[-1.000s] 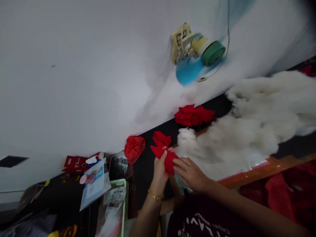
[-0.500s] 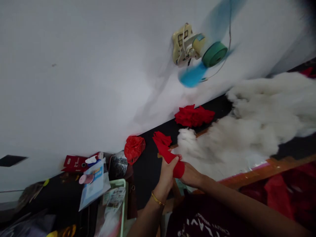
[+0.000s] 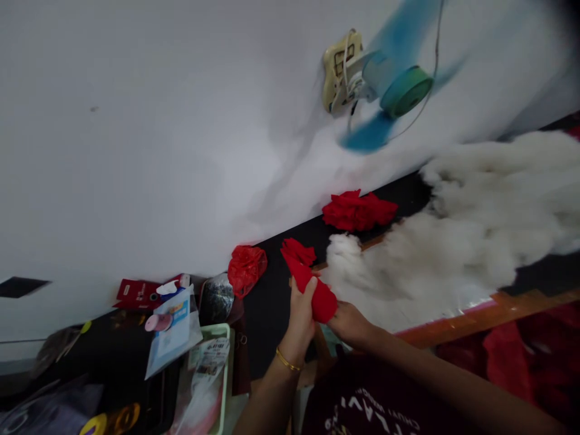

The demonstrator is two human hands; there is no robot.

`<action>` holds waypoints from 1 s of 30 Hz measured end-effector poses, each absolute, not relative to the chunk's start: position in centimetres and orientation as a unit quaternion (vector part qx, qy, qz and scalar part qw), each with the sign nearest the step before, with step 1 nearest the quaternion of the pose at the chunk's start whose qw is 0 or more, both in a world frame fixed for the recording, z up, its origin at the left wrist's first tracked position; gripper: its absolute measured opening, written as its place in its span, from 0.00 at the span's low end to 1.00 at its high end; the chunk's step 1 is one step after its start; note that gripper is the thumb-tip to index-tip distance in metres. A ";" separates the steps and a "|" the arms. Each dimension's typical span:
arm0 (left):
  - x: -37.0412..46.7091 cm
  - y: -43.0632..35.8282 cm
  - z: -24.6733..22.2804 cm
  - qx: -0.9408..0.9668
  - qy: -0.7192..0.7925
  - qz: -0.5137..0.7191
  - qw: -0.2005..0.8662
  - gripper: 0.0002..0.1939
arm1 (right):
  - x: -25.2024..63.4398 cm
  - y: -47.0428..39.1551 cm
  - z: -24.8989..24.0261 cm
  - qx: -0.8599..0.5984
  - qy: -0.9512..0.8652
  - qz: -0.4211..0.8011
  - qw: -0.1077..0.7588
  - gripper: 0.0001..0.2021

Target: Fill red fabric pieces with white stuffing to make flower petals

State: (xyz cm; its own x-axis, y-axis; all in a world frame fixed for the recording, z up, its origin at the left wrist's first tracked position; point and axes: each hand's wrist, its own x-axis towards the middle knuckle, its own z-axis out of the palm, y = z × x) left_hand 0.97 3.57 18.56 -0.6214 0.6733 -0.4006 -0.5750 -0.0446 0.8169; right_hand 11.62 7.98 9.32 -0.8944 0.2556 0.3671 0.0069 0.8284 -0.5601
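A red fabric piece (image 3: 322,299), shaped like a limp sleeve or pouch, is held in front of me above the table. My left hand (image 3: 301,311), with a gold bangle at the wrist, is closed around its middle, thumb on the near side. Its far end flops over, folded. At the near end, my right hand (image 3: 352,325) reaches to the cloth's open edge, its fingers hidden in or behind the fabric. Just beyond the hands, a small tuft of white fibre stuffing (image 3: 344,248) sticks out of a larger pile (image 3: 489,211).
A heap of red cloth pieces (image 3: 360,210) lies by the wall, and a red plastic bag (image 3: 247,269) sits farther left. A green-rimmed tray (image 3: 226,374) holds packets. A wall fan (image 3: 405,90) with blurred blue blades hangs above. Dark red material (image 3: 512,362) lies at right.
My right hand has drawn back partly out of the red fabric's near end, and the cloth there looks fuller and wider. My left hand keeps its hold. The view has shifted slightly.
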 end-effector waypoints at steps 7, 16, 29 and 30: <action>3.3 3.4 16.5 0.031 0.576 0.724 0.379 0.42 | 10.7 8.0 10.6 -0.197 -0.862 0.413 0.218 0.23; 1.9 3.1 17.1 -0.020 0.516 0.744 0.425 0.30 | 12.6 8.4 8.1 -0.075 -0.927 0.257 0.263 0.17; 2.5 3.4 17.0 -0.014 0.521 0.720 0.458 0.27 | 10.5 7.7 10.1 -0.191 -0.872 0.380 0.244 0.28; 2.4 3.5 16.8 -0.020 0.522 0.719 0.458 0.28 | 10.4 7.7 10.1 -0.199 -0.872 0.375 0.242 0.28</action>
State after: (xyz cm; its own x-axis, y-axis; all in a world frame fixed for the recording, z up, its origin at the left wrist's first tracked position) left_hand 2.39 3.48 16.77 -0.5803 0.6375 -0.5068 -0.6792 -0.0354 0.7331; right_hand 10.41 7.68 10.09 -0.8033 0.5294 0.2729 0.1662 0.6393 -0.7508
